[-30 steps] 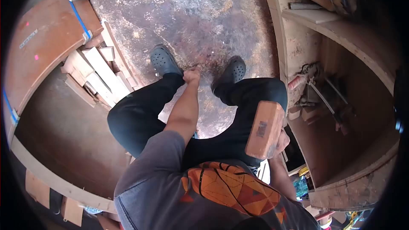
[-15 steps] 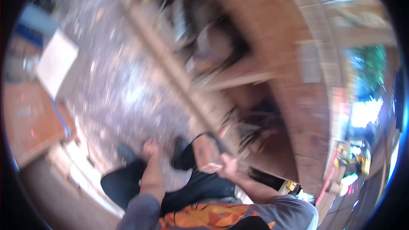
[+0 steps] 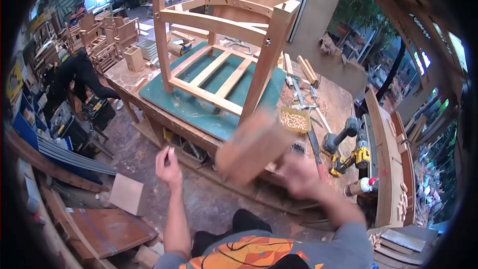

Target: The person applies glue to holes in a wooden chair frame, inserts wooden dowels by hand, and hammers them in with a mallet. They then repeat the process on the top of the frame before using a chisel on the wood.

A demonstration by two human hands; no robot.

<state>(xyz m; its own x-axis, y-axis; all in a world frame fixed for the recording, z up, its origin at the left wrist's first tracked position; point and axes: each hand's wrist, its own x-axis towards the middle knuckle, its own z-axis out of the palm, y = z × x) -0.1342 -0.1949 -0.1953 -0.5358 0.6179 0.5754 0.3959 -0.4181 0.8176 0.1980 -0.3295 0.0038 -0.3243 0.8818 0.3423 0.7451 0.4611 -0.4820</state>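
Note:
My right hand [image 3: 300, 175] grips a wooden mallet [image 3: 256, 150], its block head blurred by motion in front of the bench edge. My left hand [image 3: 169, 170] is raised left of it, thumb and fingers pinched together; a small pale spot shows at the fingertips, too small to name. Beyond the mallet, a wooden chair frame [image 3: 215, 98] with slats and curved rails stands on a green board [image 3: 186, 114] on the workbench. Right of the mallet is a yellowish tray [image 3: 294, 120] of small wooden dowels.
Two cordless drills [image 3: 356, 158] lie on the bench's right side, near a glue bottle [image 3: 359, 187]. Clamps and wood strips lie behind the tray. A person in dark clothes [image 3: 82, 77] bends over at left. Chair frames [image 3: 107, 32] stand farther back. A wooden block [image 3: 127, 194] sits lower left.
The view has risen from the floor and under-bench shelf to the bench top. My right hand has brought the mallet up; my left hand, earlier low near the floor, is now raised.

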